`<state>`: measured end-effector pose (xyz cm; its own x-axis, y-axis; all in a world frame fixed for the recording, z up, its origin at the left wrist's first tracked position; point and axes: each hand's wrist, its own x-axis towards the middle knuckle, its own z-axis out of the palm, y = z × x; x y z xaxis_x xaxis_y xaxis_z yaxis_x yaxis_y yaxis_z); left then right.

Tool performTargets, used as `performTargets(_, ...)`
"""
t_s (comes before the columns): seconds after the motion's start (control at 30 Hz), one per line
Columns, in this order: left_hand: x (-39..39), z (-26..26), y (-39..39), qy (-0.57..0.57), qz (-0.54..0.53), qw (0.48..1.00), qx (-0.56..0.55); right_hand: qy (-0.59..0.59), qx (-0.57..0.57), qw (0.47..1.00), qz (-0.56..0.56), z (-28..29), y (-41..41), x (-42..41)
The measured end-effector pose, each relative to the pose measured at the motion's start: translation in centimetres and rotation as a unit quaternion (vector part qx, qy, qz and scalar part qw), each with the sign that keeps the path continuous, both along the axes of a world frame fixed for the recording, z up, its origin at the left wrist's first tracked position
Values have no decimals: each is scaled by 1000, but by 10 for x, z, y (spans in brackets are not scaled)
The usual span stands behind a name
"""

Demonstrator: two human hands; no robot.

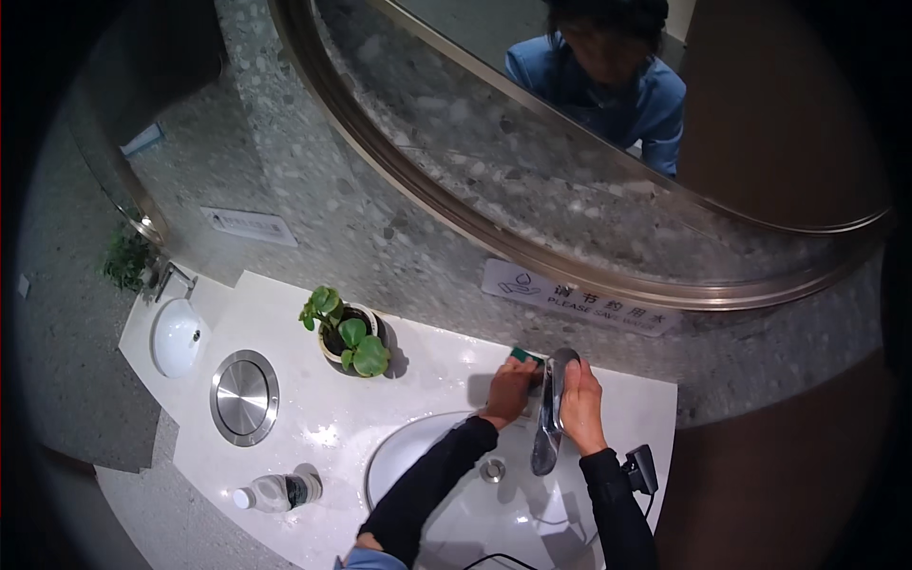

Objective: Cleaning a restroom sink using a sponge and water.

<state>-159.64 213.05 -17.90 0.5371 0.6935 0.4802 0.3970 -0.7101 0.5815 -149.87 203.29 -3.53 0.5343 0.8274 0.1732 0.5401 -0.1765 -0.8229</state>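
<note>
A chrome faucet (547,445) rises from the back of the white counter, its spout over a round white washbasin (406,456). To its left, my left hand (509,392) reaches behind the basin, with the fingers on a green scouring pad (526,355) by the faucet's base. The pad is mostly hidden under the fingers. My right hand (583,410) is against the right side of the faucet, gripping it near the top; some fingertips are out of sight. A metal drain stopper (492,470) shows in the basin.
Left on the wet counter (427,356) are a potted plant (367,353), a round steel lid (244,393) and a plastic bottle (278,493) lying on its side. A black device with a cable (640,469) is at my right sleeve. A mirror frame (456,221) overhangs the back.
</note>
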Motion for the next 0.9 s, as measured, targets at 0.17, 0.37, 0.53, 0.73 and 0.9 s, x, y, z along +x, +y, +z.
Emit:
performTargets(0.17,-8,-11,-42,8,49,997,-58,2,-54,998,-20,-6,4,2)
performTargets(0.37,-37,3,-91,37,-11,969,-246,143,-23,987,64,-13,-32,7)
performTargets(0.53,-44,28,-121,-287,-128,748,-584,287,-94,950,-77,-62,-104,10)
performTargets(0.73,-50,69,-115,-107,-67,889,-440,539,76,838,-24,-100,-112,-4)
performTargets(0.9,-84,85,-81,-44,22,952,-303,95,112,956,-255,-80,-80,52)
